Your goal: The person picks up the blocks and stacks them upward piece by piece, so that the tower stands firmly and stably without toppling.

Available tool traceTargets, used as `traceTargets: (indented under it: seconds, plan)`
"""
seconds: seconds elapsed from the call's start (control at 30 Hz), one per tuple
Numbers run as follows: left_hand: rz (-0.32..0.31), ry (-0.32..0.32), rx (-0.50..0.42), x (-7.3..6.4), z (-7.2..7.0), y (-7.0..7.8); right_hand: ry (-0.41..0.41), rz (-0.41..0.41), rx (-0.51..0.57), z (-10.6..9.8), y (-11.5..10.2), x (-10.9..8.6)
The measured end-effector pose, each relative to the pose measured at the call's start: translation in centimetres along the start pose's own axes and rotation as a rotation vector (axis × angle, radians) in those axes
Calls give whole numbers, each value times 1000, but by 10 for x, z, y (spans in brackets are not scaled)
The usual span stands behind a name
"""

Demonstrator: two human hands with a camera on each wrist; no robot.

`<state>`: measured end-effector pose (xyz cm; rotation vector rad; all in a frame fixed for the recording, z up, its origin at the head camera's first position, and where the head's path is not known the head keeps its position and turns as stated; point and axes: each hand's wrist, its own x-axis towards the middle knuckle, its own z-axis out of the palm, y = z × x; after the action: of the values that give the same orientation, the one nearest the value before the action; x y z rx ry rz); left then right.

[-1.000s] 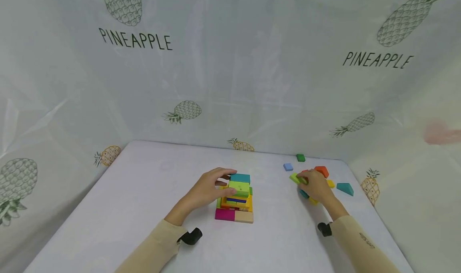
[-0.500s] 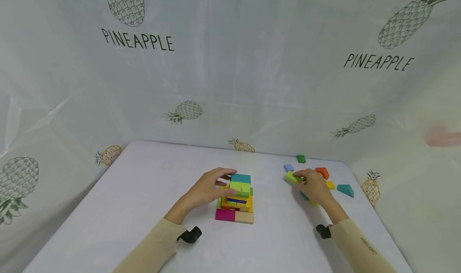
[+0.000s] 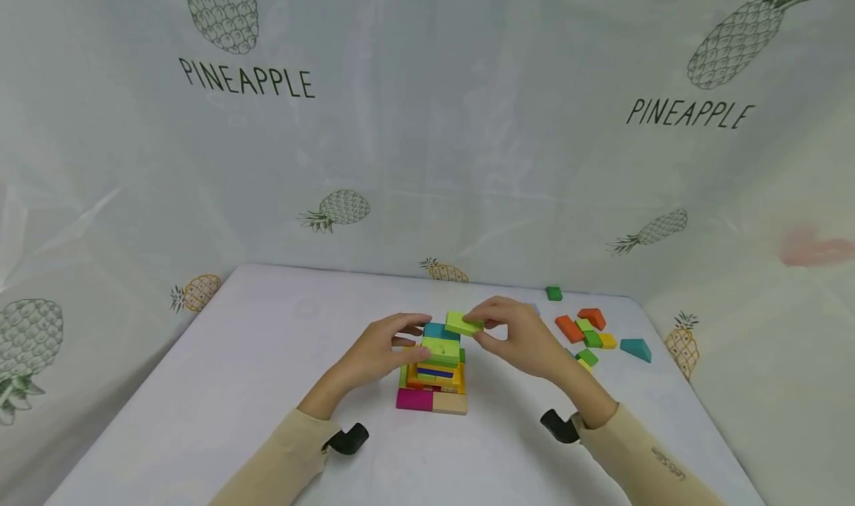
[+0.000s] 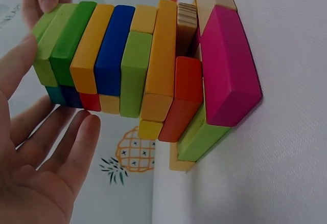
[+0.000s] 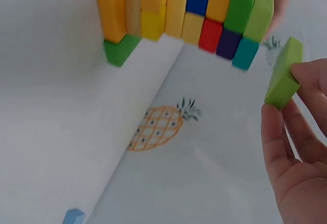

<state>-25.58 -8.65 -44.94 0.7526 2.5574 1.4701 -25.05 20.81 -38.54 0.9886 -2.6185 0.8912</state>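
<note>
A stepped tower of coloured wooden blocks [image 3: 439, 372] stands on the table, with a magenta block [image 4: 227, 65] in its wide base. My left hand [image 3: 381, 350] holds the tower's upper part. Its thumb lies against a light green block on the near side, and its fingers reach behind beside a teal block [image 3: 439, 332]. Just above the tower's top right, my right hand [image 3: 528, 339] pinches a light green block [image 5: 285, 73] between thumb and fingers. In the right wrist view this block is tilted and apart from the tower.
On the right of the white table [image 3: 267, 432] lie several loose blocks, among them an orange-red one [image 3: 569, 329], a teal wedge [image 3: 635, 349] and a dark green one [image 3: 554, 293]. A light blue block [image 5: 74, 216] lies near the back. A pineapple-print sheet [image 3: 427, 135] hangs behind.
My right hand has picked up the light green block from the loose pile and carried it left to the tower top. The left hand has stayed at the tower.
</note>
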Motion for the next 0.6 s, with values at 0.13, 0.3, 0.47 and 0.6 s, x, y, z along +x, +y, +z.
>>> traceTargets:
  seconds: [0.13, 0.3, 0.47, 0.6]
  plan:
    - [11, 10, -17, -1, 1, 1, -38, -34, 26, 11, -6, 8]
    - [22, 17, -31, -2, 3, 1, -63, -13, 41, 22, -2, 13]
    - [10, 28, -18, -2, 3, 0, -64, -5, 76, 25, 1, 14]
    - [19, 34, -16, -2, 2, 0, -70, -6, 72, 25, 1, 15]
